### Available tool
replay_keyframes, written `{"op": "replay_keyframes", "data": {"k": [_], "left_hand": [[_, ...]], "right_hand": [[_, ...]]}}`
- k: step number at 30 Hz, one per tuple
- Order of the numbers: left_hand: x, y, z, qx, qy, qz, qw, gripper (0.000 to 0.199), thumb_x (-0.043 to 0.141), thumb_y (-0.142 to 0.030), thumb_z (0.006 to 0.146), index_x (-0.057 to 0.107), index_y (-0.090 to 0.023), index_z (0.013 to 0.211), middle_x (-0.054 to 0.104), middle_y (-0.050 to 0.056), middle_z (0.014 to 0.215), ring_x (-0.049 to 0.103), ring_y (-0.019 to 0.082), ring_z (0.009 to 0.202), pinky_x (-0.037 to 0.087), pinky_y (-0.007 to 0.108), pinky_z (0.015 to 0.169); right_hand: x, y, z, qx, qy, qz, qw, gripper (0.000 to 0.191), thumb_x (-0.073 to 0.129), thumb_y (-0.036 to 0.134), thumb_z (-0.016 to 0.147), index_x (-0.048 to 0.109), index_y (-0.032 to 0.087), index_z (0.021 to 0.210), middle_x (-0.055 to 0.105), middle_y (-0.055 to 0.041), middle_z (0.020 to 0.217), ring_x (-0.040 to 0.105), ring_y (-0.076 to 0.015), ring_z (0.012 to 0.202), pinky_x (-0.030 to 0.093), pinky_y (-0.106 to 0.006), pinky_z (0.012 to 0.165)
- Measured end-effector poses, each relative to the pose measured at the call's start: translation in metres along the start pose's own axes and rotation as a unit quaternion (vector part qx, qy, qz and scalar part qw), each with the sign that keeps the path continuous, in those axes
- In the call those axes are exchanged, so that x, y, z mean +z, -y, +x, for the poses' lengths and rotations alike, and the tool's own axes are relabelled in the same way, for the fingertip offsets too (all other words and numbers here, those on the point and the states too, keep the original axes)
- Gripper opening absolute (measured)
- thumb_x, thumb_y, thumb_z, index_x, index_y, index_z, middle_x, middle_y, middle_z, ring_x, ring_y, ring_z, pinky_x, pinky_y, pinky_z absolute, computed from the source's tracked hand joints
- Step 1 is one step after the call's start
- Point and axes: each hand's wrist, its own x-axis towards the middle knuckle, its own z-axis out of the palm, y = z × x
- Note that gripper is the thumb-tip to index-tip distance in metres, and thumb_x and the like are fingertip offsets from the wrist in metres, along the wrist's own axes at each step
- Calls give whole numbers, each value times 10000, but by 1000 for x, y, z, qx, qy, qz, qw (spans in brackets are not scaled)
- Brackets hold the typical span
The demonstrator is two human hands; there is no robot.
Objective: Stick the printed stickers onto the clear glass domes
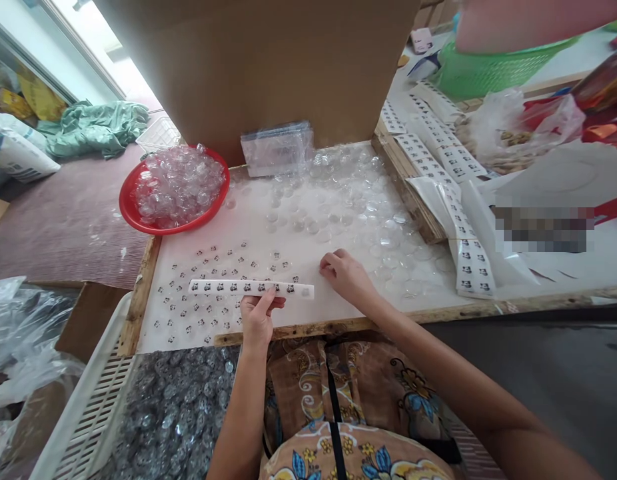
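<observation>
My left hand (258,317) pinches a white strip (228,287) printed with a row of small black-and-white panda pictures, held level above the table's near edge. Just right of the strip's end, my right hand (344,272) is closed over the white surface; whatever its fingertips hold is too small to make out. Clear round discs (313,227) lie scattered over the middle and right of the white tabletop (308,257). Around and behind the strip, at the left, lie many discs bearing panda pictures (188,329).
A red bowl (124,200) heaped with clear pieces stands at the back left. A large cardboard sheet (278,67) rises behind the table. Wooden strips (413,200) edge the surface. More printed strips (466,247) lie right, near a green basket (478,75). A white crate (96,407) is lower left.
</observation>
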Motion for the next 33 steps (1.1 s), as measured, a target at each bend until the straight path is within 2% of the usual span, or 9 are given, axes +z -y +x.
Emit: {"op": "replay_keyframes", "data": {"k": [5,9,13,18,21,23,25,30,33], "left_hand": [[-2,0,-1,-5,-3,4,1000,277,843,-352,547,702,-128,627,677,50,515,640,157,447,510,229,469],[-2,0,-1,-8,-2,-8,1000,283,848,-354,545,696,-129,625,678,45,516,642,152,448,504,218,461],[0,-2,1,-29,0,-14,999,270,843,-339,539,700,-125,617,681,57,515,636,148,438,498,214,463],[2,-4,1,-35,-5,-16,999,267,840,-331,531,695,-126,622,675,49,505,632,147,434,493,215,457],[3,-5,0,-31,-2,-13,999,277,843,-334,526,691,-129,633,667,36,498,635,150,441,494,213,450],[4,-4,0,-28,-1,-11,1000,280,845,-335,525,695,-129,642,668,34,502,639,151,447,498,212,449],[4,-3,0,-22,0,-6,1000,280,845,-336,529,700,-127,645,671,36,507,637,151,446,500,214,448],[0,4,1,12,12,36,999,271,827,-356,581,711,-122,653,679,46,528,638,155,464,514,229,459],[-2,9,0,41,18,75,996,266,804,-364,641,718,-117,685,691,43,570,644,151,496,535,240,499]], "right_hand": [[0,21,18,-25,40,37,998,329,527,132,882,525,161,1210,642,-87,1013,592,-169,760,405,-268,647],[-12,-1,32,-21,-58,-60,996,187,526,182,897,605,172,1066,610,-139,1091,569,-260,933,420,-328,703],[-20,-29,38,-7,-47,-135,990,165,482,147,891,627,160,969,627,-160,967,553,-294,927,411,-364,717],[-20,-29,32,5,8,61,998,114,493,184,872,598,186,917,645,-78,856,587,-202,776,430,-308,664],[-18,-29,29,74,115,240,961,82,520,223,836,573,189,889,614,-19,735,564,-144,627,427,-255,554],[-17,-32,29,106,155,275,943,78,504,202,825,564,182,870,607,-15,708,548,-131,587,419,-243,518],[-19,-35,28,112,137,220,959,77,500,186,823,573,181,845,615,-22,703,547,-137,590,420,-252,532],[-23,-10,14,9,-16,103,994,113,551,230,856,629,178,919,653,-89,943,607,-169,747,467,-291,674],[-11,24,-3,-99,37,194,975,141,600,252,862,618,192,988,656,-67,956,619,-156,784,477,-253,655]]}}
